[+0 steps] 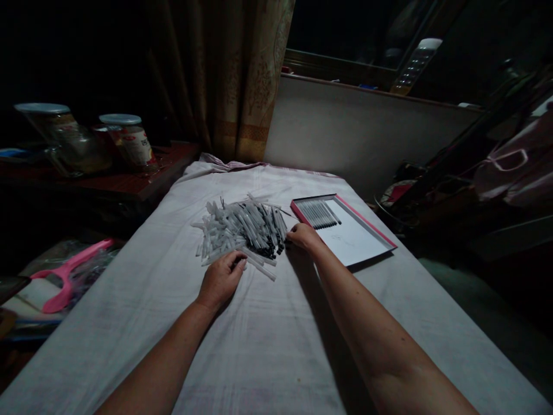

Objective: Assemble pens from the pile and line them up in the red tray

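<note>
A loose heap of slim pens [246, 225], mixed with clear, whitish plastic tubes or caps, lies on the white cloth; many have black ends. At the heap's front edge, my left hand [221, 278] is closed with its fingers curled, beside pale tubes [261, 268]. What its fingers hold is too small to make out. My right hand [303, 235] pinches at the heap's right edge, between it and a shallow red-edged box [366, 219]; its fingertips' contents are unclear. Inside the box, a row of pens [318, 212] lies side by side at the far left, black ends toward me.
The white cloth [259, 346] covers the surface under my arms. Lidded jars [129, 141] and a glass mug [64, 158] stand on a dark red table at left. A pink plastic handle [73, 271] lies below. A curtain [242, 75] hangs behind; a bottle [417, 66] stands on the sill.
</note>
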`<state>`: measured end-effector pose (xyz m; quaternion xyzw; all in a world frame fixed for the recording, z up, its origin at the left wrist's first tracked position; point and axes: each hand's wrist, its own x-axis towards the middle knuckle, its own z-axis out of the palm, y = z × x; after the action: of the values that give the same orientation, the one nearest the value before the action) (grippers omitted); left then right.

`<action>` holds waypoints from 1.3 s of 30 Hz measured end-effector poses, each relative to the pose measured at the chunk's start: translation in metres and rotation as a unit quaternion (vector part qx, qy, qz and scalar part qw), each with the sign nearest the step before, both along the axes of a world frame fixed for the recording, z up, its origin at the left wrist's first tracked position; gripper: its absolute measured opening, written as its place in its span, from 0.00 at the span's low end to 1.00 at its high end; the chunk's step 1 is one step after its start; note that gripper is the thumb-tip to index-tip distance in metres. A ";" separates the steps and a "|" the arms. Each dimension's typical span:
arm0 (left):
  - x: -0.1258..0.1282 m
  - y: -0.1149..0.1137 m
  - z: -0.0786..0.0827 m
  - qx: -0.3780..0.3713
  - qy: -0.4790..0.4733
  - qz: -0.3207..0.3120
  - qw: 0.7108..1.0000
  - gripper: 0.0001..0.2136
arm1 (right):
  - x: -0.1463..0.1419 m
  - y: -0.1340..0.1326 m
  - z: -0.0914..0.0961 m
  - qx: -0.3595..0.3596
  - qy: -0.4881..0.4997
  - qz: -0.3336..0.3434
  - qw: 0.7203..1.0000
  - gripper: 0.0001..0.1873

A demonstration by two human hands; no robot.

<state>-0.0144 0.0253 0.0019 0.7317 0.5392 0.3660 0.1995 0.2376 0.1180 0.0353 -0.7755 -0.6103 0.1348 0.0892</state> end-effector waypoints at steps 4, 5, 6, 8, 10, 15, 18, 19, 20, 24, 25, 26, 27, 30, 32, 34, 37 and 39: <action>-0.001 0.000 -0.003 0.017 0.000 -0.003 1.000 0.09 | 0.005 -0.024 -0.005 0.090 0.053 -0.020 0.994 0.15; -0.001 -0.001 -0.003 0.028 -0.001 -0.004 1.000 0.09 | 0.005 -0.033 -0.007 0.113 0.068 -0.021 0.991 0.16; -0.001 -0.001 -0.004 0.044 -0.002 -0.005 0.999 0.09 | 0.005 -0.043 -0.010 0.132 0.081 -0.020 0.988 0.16; 0.000 -0.002 -0.005 0.083 0.007 -0.012 0.996 0.08 | 0.005 -0.064 -0.017 0.171 0.122 -0.019 0.977 0.18; 0.000 -0.002 -0.003 0.124 0.035 -0.023 0.991 0.08 | 0.005 -0.083 -0.025 0.241 0.220 -0.025 0.945 0.18; 0.002 0.007 0.010 0.168 0.145 -0.029 0.975 0.09 | 0.010 -0.108 -0.032 0.318 0.453 -0.101 0.827 0.15; 0.008 0.012 0.017 0.157 0.213 -0.060 0.963 0.09 | 0.014 -0.109 -0.026 0.301 0.537 -0.164 0.771 0.17; 0.010 0.012 0.018 0.157 0.230 -0.070 0.958 0.09 | 0.015 -0.109 -0.024 0.295 0.562 -0.176 0.753 0.18; 0.013 0.013 0.019 0.158 0.244 -0.077 0.954 0.09 | 0.016 -0.108 -0.023 0.289 0.584 -0.183 0.736 0.19; 0.020 0.019 0.017 0.174 0.281 -0.092 0.939 0.07 | 0.018 -0.108 -0.019 0.285 0.636 -0.186 0.693 0.22; 0.021 0.021 0.016 0.178 0.286 -0.096 0.937 0.06 | 0.018 -0.109 -0.019 0.288 0.638 -0.187 0.689 0.22; 0.021 0.023 0.016 0.183 0.290 -0.102 0.934 0.06 | 0.018 -0.109 -0.018 0.291 0.637 -0.188 0.689 0.22; 0.020 0.025 0.015 0.190 0.292 -0.109 0.931 0.06 | 0.017 -0.110 -0.017 0.294 0.634 -0.187 0.690 0.21; 0.017 0.026 0.013 0.225 0.281 -0.147 0.921 0.08 | 0.014 -0.111 -0.014 0.306 0.628 -0.174 0.694 0.21; 0.015 0.022 0.012 0.254 0.253 -0.168 0.918 0.10 | 0.011 -0.113 -0.010 0.316 0.627 -0.160 0.693 0.21; 0.012 0.015 0.011 0.275 0.213 -0.169 0.922 0.10 | 0.008 -0.115 -0.006 0.325 0.629 -0.149 0.690 0.20; 0.010 0.004 0.011 0.288 0.167 -0.157 0.930 0.13 | 0.003 -0.119 -0.001 0.334 0.629 -0.132 0.689 0.19; 0.010 -0.001 0.010 0.284 0.146 -0.157 0.935 0.14 | 0.000 -0.122 0.001 0.342 0.623 -0.120 0.693 0.18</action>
<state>-0.0042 0.0247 0.0123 0.8785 0.3142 0.3574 -0.0422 0.2378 -0.0038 0.0362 -0.4958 -0.3205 0.3570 0.7239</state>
